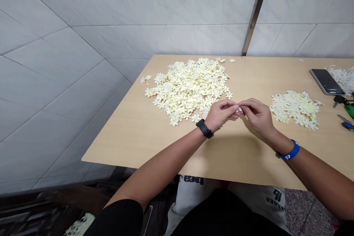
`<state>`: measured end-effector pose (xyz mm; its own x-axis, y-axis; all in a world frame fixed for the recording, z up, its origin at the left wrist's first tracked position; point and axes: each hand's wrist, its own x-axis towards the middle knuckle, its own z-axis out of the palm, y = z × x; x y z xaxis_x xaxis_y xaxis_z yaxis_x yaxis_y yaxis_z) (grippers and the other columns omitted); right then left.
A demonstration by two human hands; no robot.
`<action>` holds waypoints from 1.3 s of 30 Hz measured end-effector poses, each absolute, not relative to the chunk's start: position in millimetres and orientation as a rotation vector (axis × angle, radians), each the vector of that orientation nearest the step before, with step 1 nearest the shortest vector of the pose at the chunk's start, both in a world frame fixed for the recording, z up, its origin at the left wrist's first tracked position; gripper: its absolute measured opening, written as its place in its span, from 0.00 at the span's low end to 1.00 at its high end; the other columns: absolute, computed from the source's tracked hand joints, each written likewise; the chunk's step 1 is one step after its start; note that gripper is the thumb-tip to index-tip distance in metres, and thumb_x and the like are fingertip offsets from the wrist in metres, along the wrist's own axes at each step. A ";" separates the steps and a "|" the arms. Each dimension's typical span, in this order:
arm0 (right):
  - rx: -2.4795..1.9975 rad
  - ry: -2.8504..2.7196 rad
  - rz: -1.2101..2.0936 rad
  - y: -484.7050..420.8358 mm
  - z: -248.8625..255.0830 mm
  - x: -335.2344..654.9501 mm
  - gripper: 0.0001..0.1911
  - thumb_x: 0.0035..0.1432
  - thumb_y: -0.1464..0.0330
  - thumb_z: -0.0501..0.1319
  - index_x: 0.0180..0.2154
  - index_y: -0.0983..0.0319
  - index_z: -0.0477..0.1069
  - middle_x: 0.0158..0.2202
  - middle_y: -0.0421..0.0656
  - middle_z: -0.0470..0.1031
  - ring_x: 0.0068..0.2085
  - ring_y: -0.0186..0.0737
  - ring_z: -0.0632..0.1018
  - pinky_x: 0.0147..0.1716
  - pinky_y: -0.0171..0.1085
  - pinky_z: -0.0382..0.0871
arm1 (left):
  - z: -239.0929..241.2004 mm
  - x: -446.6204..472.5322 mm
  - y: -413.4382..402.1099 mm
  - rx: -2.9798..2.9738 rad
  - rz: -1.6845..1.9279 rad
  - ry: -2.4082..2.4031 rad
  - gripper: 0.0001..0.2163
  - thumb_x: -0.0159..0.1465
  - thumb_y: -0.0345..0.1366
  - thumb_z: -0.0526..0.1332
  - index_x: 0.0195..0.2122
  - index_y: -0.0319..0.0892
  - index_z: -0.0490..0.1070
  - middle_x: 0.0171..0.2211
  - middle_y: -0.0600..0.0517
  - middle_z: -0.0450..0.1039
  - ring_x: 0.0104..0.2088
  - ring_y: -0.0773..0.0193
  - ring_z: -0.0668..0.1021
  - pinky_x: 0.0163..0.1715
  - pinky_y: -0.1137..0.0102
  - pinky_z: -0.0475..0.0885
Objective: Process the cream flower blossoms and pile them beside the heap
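One white piece [239, 110], barely visible between left hand [219, 113] and right hand [259, 116]

Phone [327, 81], metal strip [254, 14] against tiled wall [132, 0]

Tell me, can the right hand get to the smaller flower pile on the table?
Probably yes: the smaller flower pile lies just beside the right hand, with nothing between them, though that hand is busy with a small white piece.

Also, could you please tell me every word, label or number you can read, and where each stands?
Possibly "bea", perhaps incomplete: left trouser leg.
Perhaps "ANJILER", upside down, with a larger unclear mark: right trouser leg.
White mark, too small to read: blue wristband.
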<state>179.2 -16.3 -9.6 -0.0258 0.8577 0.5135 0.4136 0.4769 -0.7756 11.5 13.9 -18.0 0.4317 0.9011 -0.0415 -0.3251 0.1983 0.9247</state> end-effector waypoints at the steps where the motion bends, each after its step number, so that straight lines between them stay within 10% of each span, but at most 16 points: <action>1: -1.103 -1.692 0.454 -16.0 -8.9 180.5 0.09 0.65 0.71 0.61 0.38 0.58 0.81 0.33 0.43 0.80 0.32 0.38 0.78 0.33 0.40 0.73 | -18.6 11.1 14.8 1.028 0.950 0.698 0.22 0.50 0.48 0.77 0.35 0.36 0.75 0.30 0.48 0.80 0.33 0.64 0.84 0.38 0.68 0.81; 11: -1.061 -1.869 0.243 -16.5 -9.3 183.1 0.08 0.66 0.70 0.61 0.43 0.56 0.79 0.36 0.43 0.82 0.35 0.41 0.81 0.35 0.39 0.76 | -11.2 1.4 15.5 1.648 0.963 0.903 0.08 0.60 0.37 0.69 0.37 0.38 0.82 0.35 0.48 0.83 0.35 0.64 0.83 0.37 0.72 0.76; 29: -1.213 -1.388 0.864 -15.8 -7.7 175.5 0.10 0.57 0.61 0.70 0.34 0.60 0.74 0.28 0.40 0.76 0.29 0.35 0.76 0.29 0.35 0.71 | -15.1 2.8 11.2 1.669 1.022 0.883 0.09 0.65 0.32 0.60 0.37 0.38 0.81 0.32 0.49 0.83 0.34 0.64 0.84 0.36 0.73 0.78; 39: -1.128 -1.412 0.971 -12.2 -5.2 177.6 0.12 0.58 0.56 0.69 0.34 0.59 0.76 0.29 0.41 0.75 0.28 0.37 0.75 0.29 0.40 0.75 | -18.0 -0.3 24.5 1.260 0.917 0.743 0.16 0.58 0.46 0.72 0.39 0.37 0.82 0.34 0.46 0.82 0.34 0.64 0.83 0.33 0.70 0.81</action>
<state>177.6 -12.2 -5.2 -0.0203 0.9730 0.2299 0.1340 0.2305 -0.9638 -0.3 24.5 -18.0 0.4600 0.8877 0.0226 -0.1624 0.0590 0.9850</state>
